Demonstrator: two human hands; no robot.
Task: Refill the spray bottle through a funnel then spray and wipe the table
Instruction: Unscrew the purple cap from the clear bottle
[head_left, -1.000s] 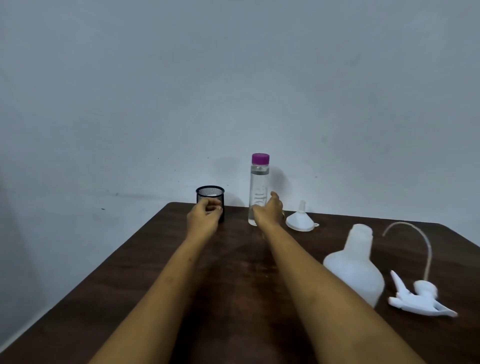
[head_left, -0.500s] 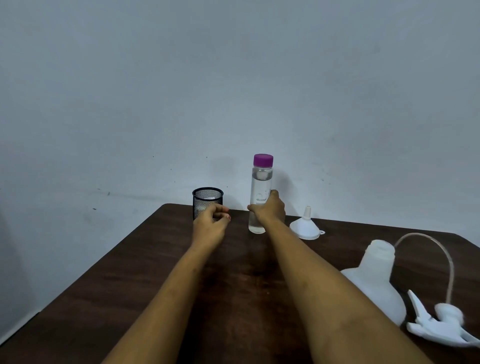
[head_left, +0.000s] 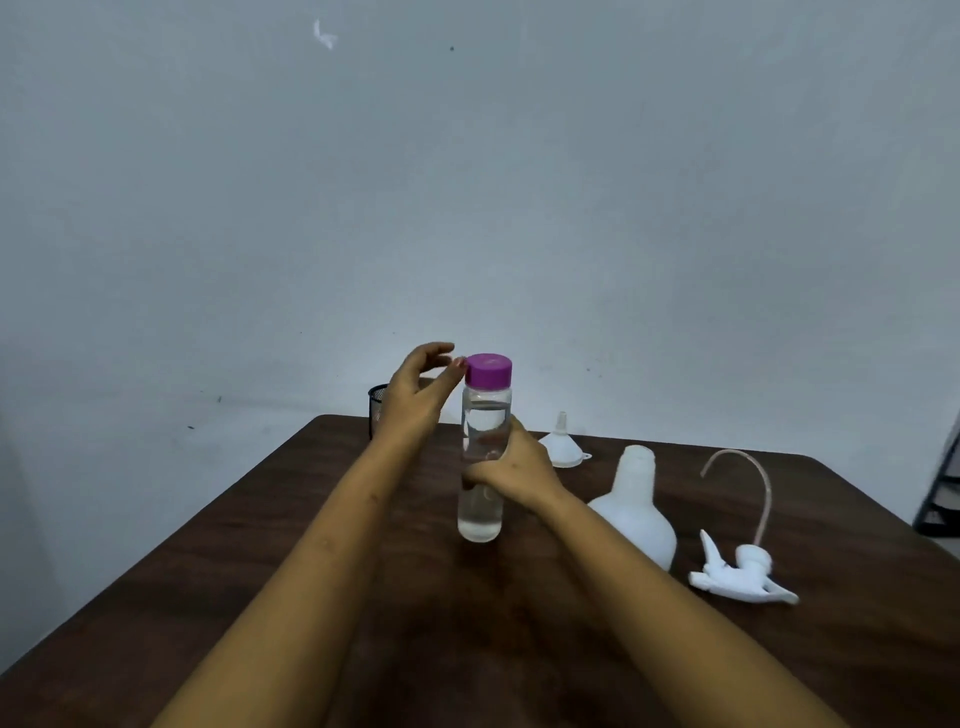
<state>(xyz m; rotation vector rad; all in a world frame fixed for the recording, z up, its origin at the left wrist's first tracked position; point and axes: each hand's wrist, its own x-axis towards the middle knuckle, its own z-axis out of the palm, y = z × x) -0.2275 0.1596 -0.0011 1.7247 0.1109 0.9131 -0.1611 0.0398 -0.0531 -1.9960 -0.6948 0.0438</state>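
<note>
Clear water bottle (head_left: 480, 519), purple cap (head_left: 488, 370), gripped by right hand (head_left: 514, 467).

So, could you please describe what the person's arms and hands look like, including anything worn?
The left forearm and right forearm are bare in view: no sleeves, cuffs or gloves. The left hand and right hand carry no visible ring, and neither wrist shows a watch or bracelet. One nail on the left hand's fingers looks reddish, possibly polish; too small to be sure.

The left hand (head_left: 418, 397) and right hand (head_left: 514, 467) are bare, as are both forearms (head_left: 322, 561).
</note>
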